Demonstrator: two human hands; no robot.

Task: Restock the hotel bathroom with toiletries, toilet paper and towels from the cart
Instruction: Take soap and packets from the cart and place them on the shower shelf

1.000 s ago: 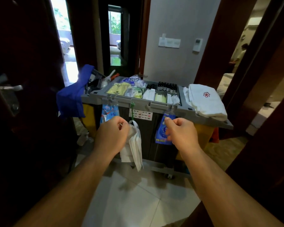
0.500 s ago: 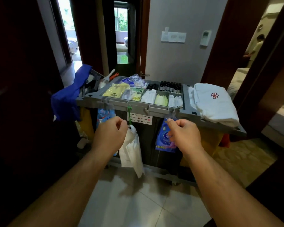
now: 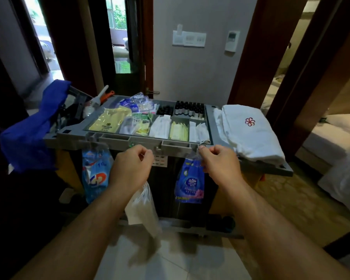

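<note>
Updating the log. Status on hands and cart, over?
Left hand curled atop white bag, grip hidden. Right hand pinches blue tissue pack at top. Towels folded on cart, right end. Nothing blocking.

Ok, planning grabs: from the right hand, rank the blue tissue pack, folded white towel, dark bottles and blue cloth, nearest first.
1. Blue tissue pack, at the right hand.
2. Folded white towel, just right of it.
3. Dark bottles, at the back.
4. Blue cloth, far left.
</note>
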